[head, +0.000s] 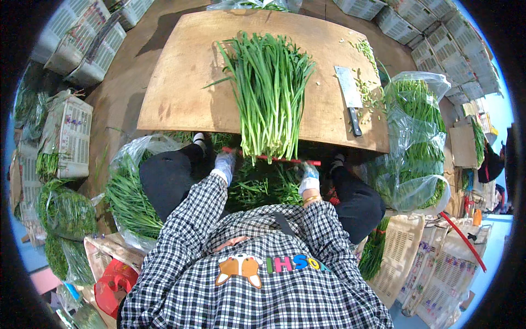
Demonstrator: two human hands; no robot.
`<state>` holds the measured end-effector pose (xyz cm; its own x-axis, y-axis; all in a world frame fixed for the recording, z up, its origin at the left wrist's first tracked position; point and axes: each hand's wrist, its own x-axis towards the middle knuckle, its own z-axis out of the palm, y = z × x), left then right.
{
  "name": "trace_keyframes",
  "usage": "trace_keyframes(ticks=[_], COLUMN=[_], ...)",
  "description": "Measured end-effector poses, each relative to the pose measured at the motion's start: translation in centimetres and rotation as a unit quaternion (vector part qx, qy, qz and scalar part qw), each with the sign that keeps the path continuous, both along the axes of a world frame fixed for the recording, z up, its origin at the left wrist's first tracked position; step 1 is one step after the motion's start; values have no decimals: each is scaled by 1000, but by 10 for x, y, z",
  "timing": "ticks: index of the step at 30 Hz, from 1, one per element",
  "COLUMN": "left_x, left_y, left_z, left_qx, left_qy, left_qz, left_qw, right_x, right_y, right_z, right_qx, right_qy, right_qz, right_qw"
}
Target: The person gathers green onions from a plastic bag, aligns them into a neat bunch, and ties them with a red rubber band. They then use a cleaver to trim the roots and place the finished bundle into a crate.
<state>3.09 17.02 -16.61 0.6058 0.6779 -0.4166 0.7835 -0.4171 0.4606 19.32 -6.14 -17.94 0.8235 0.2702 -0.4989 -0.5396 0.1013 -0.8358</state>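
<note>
A thick bunch of leafy green stalks, resembling garlic chives, (271, 94) lies on the wooden table (181, 82), its pale stem ends hanging over the near edge. A thin red strip (283, 159) runs across just below those ends. My left hand (224, 164), in a light glove, is at the strip's left end, and my right hand (308, 174), also gloved, is at its right end; both appear closed on it, though the right is blurred. A cleaver with a black handle (349, 92) lies to the right, beside scattered cut stem pieces (365, 88).
Plastic-wrapped bundles of greens stand right of the table (417, 144) and at my left knee (133, 193). White plastic crates (78, 131) line both sides. A red bag (115, 283) sits at lower left, and another red strip (462, 240) hangs at right.
</note>
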Motion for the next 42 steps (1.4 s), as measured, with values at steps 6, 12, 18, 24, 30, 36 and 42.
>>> trace_keyframes(ticks=[6,12,18,24,30,36,42], left_x=[-4,17,80,44,15,7,1], left_y=[30,26,21,-21,-33,-36,-10], left_z=[28,108,139,111,99,78,48], left_qx=[493,316,236,200,136,268,390], left_qy=[274,2,26,-8,-194,15,154], left_qz=[-266,-34,-16,-30,91,11,-176], left_qw=[782,948,971,979,967,963,891], right_x=[33,47,51,8,15,47,50], right_y=[21,53,104,69,38,24,33], right_z=[106,138,139,148,131,113,140], right_qx=[-295,-426,-233,-213,-217,-31,-31], right_qy=[-220,-501,-318,-277,-257,-118,-132], right_qz=[159,207,182,170,146,6,7], right_qw=[916,724,901,922,930,993,991])
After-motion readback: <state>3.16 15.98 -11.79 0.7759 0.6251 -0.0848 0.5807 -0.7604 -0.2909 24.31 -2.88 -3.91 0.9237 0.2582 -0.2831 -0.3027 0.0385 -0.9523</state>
